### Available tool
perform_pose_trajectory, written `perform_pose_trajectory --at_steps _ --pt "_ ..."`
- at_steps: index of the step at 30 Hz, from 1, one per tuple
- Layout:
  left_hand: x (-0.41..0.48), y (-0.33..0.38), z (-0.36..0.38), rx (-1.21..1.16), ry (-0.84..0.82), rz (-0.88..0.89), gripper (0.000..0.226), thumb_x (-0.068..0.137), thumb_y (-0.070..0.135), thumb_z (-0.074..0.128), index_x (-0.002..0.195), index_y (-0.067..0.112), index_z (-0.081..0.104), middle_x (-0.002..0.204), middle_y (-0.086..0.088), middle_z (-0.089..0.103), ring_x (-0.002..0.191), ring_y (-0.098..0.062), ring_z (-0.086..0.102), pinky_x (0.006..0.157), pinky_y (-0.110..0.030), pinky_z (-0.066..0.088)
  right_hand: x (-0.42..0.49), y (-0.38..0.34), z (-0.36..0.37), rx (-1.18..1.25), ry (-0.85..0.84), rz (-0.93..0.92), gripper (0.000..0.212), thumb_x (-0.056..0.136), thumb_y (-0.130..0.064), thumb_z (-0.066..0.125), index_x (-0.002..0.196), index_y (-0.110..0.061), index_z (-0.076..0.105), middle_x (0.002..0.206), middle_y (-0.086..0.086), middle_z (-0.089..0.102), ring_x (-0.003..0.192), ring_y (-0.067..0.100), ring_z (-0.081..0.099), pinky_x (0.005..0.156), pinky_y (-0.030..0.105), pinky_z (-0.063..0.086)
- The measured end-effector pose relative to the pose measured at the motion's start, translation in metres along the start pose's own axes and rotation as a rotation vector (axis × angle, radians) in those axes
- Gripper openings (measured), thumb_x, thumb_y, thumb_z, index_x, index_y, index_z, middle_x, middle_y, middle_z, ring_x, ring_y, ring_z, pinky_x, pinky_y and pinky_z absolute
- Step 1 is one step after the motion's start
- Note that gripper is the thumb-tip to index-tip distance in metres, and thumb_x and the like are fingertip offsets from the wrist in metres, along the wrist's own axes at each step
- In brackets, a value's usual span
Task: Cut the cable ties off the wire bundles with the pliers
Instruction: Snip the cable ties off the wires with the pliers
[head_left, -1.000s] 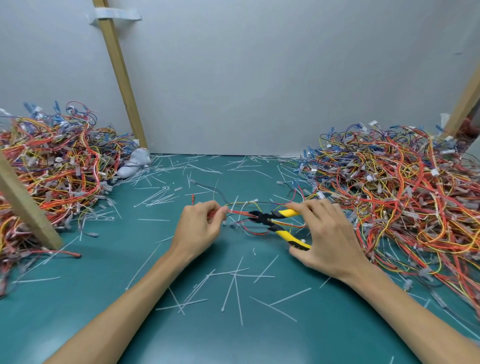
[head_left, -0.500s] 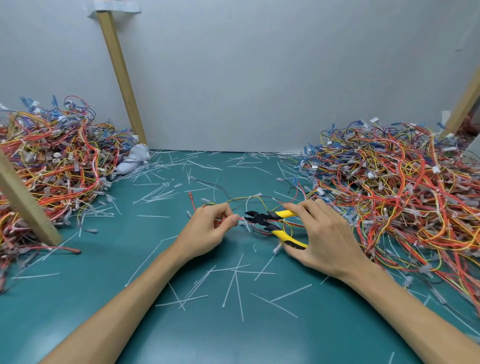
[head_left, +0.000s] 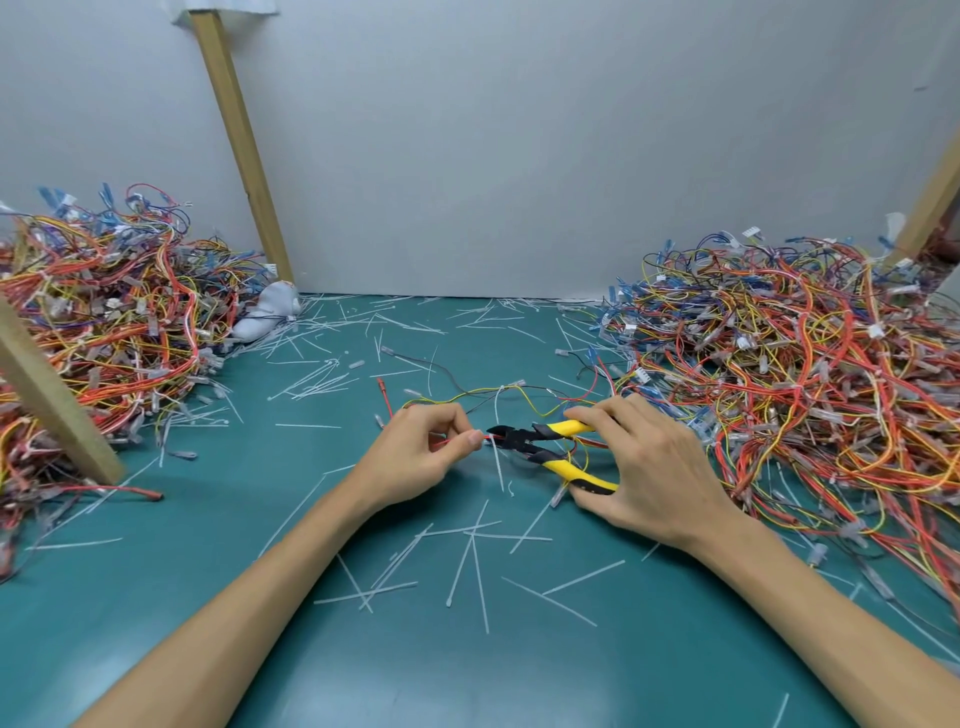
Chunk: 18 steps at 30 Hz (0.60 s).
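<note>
Forearms are stretching in from the near edge over a green desk (head_left: 156, 597), where cut ties (head_left: 470, 561) are lying scattered like white straws. Just beyond them, the left hand (head_left: 415, 457) is pinching a red wire (head_left: 444, 441) between thumb and forefinger, the other fingers curling under. The right hand (head_left: 644, 467) is gripping the pliers (head_left: 524, 441) by their yellow handles, fingers over the upper one and thumb under the lower, and the handles are standing apart. The black nose is pointing left and meeting the wire right beside the left thumb tip; whether the blades are biting, I cannot tell from here. A white tie (head_left: 500, 470) is hanging from that spot down to the desk. Behind the hands, yellow and black wires (head_left: 519, 395) are looping across the desk. Farther back, tangled heaps are flanking the work: the left pile (head_left: 104, 332) and the larger right pile (head_left: 805, 374). A wooden post (head_left: 244, 145) is leaning against the grey wall (head_left: 519, 130).
</note>
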<state>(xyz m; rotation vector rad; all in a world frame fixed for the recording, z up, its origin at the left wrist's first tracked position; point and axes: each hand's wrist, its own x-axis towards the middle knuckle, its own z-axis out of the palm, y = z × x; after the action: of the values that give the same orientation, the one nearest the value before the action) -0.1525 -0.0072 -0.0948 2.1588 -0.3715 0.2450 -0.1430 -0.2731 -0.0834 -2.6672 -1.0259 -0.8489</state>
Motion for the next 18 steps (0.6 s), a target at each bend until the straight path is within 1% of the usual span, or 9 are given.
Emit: perform_pose_trajectory --at_steps 3,6,7,9,11,13,15,16,18 --pt "0.000 -0.002 -0.001 -0.023 -0.027 0.019 0.021 0.092 0.017 0.065 0.071 0.014 0.060 0.053 0.012 0.048 0.053 -0.009 0.039 0.054 -0.022 0.032 0.000 0.000 0.000 0.005 0.008 -0.012 0.055 0.067 -0.042 0.077 0.116 -0.019 0.066 0.097 -0.004 0.063 0.087 0.020 0.061 0.065 0.030 0.051" --pt "0.000 -0.003 -0.003 -0.023 -0.046 0.040 0.019 0.091 0.015 0.066 0.072 0.017 0.061 0.058 0.012 0.054 0.054 -0.006 0.043 0.055 -0.019 0.035 0.000 0.000 -0.003 0.057 -0.065 0.013 0.051 0.067 -0.041 0.079 0.113 -0.022 0.068 0.092 -0.005 0.067 0.085 0.022 0.065 0.060 0.034 0.054" --pt "0.000 -0.004 -0.004 -0.005 -0.058 0.045 0.018 0.090 0.015 0.067 0.073 0.018 0.062 0.060 0.011 0.057 0.055 -0.006 0.045 0.056 -0.019 0.036 0.001 0.000 -0.004 0.080 -0.116 0.039 0.048 0.068 -0.045 0.077 0.112 -0.025 0.068 0.089 -0.006 0.066 0.085 0.022 0.064 0.060 0.034 0.053" --pt "-0.001 -0.004 -0.004 0.041 -0.087 0.055 0.015 0.090 0.016 0.067 0.076 0.017 0.062 0.063 0.009 0.061 0.057 -0.007 0.048 0.056 -0.018 0.037 0.003 0.001 -0.007 0.133 -0.244 0.099 0.042 0.072 -0.058 0.068 0.106 -0.032 0.066 0.081 -0.009 0.063 0.080 0.018 0.061 0.063 0.033 0.049" --pt "-0.002 -0.004 -0.003 0.061 -0.105 0.072 0.014 0.090 0.017 0.067 0.077 0.016 0.061 0.063 0.009 0.062 0.057 -0.005 0.048 0.057 -0.016 0.036 0.006 0.006 -0.010 0.217 -0.359 0.133 0.045 0.073 -0.067 0.060 0.099 -0.031 0.066 0.074 -0.005 0.063 0.071 0.015 0.055 0.064 0.033 0.048" --pt "-0.002 -0.002 -0.002 0.082 -0.113 0.100 0.013 0.090 0.015 0.067 0.078 0.015 0.061 0.066 0.010 0.064 0.058 -0.004 0.050 0.057 -0.016 0.037 0.008 0.011 -0.016 0.354 -0.450 0.167 0.048 0.072 -0.074 0.059 0.098 -0.033 0.068 0.067 0.000 0.060 0.059 0.011 0.046 0.057 0.029 0.041" --pt "-0.001 -0.002 0.000 0.121 -0.117 0.122 0.012 0.089 0.014 0.067 0.079 0.015 0.062 0.070 0.009 0.065 0.064 -0.007 0.055 0.061 -0.024 0.044 0.009 0.015 -0.020 0.464 -0.510 0.185 0.047 0.071 -0.077 0.059 0.103 -0.043 0.069 0.066 0.002 0.061 0.053 0.009 0.038 0.049 0.023 0.031" --pt "-0.001 -0.001 0.001 0.140 -0.119 0.130 0.011 0.089 0.014 0.067 0.079 0.015 0.062 0.071 0.009 0.065 0.067 -0.008 0.055 0.064 -0.027 0.045 0.009 0.016 -0.022 0.492 -0.524 0.186 0.046 0.070 -0.078 0.059 0.104 -0.048 0.067 0.066 0.001 0.062 0.052 0.008 0.037 0.050 0.023 0.031" --pt "-0.001 -0.001 0.002 0.167 -0.129 0.145 0.011 0.090 0.014 0.066 0.080 0.016 0.062 0.072 0.008 0.066 0.067 -0.004 0.055 0.064 -0.022 0.044 0.009 0.016 -0.024 0.494 -0.537 0.190 0.046 0.067 -0.082 0.057 0.105 -0.058 0.063 0.068 -0.002 0.065 0.054 0.012 0.042 0.051 0.023 0.032"
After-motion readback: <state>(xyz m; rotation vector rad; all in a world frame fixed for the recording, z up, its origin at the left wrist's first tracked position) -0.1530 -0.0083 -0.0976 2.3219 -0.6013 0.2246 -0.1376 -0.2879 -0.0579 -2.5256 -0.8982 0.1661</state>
